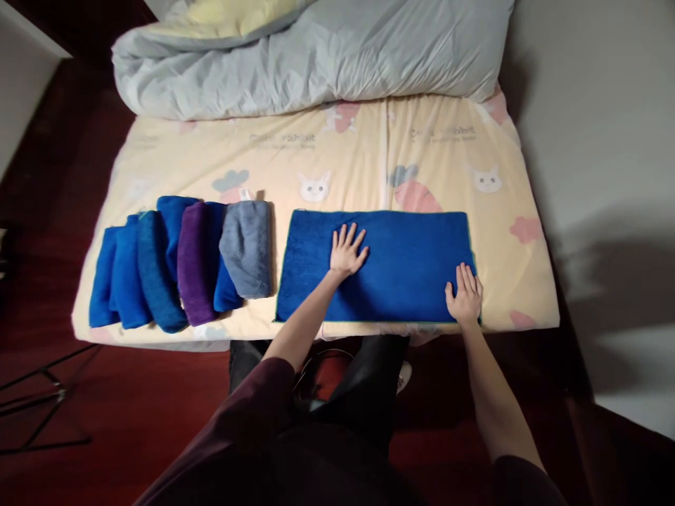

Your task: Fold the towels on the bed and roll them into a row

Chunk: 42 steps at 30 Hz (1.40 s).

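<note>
A blue towel (406, 267) lies flat and folded into a wide rectangle near the front edge of the bed. My left hand (346, 251) rests flat on its left-middle part, fingers spread. My right hand (465, 296) lies flat on the towel's front right corner, fingers stretched out. Neither hand holds anything.
Several folded towels (179, 260), blue, purple and grey, lean in a row at the left of the pale yellow mattress (369, 154). A grey duvet (316, 56) is bunched at the far end. Dark red floor (105, 407) surrounds the bed; a white wall (606, 140) stands on the right.
</note>
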Each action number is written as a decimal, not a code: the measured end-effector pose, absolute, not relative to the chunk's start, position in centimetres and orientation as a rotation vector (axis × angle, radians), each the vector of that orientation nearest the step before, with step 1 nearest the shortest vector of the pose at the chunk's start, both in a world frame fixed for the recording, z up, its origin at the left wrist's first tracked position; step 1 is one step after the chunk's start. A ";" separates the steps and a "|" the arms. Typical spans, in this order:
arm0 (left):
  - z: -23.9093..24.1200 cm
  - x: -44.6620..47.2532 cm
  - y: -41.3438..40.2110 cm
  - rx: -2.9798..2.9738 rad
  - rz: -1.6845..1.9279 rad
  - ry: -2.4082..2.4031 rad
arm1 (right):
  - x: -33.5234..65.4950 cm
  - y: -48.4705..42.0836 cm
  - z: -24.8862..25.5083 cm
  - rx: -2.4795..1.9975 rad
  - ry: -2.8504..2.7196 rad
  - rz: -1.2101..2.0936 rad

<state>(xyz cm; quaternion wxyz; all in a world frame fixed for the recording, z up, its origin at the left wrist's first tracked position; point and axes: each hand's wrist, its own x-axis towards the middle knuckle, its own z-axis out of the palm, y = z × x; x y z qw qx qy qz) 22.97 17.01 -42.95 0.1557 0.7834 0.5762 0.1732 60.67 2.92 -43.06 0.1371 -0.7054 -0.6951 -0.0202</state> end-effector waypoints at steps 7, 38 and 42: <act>-42.2 13.0 21.0 2.202 0.390 1.838 | 60.8 2.9 -43.3 -2.049 -2.020 -0.064; -42.9 9.9 9.6 2.003 0.665 1.900 | 48.9 8.9 -40.5 -2.137 -1.976 0.141; -43.3 9.8 9.6 2.012 0.682 1.902 | 41.4 14.6 -40.5 -1.726 -2.351 0.325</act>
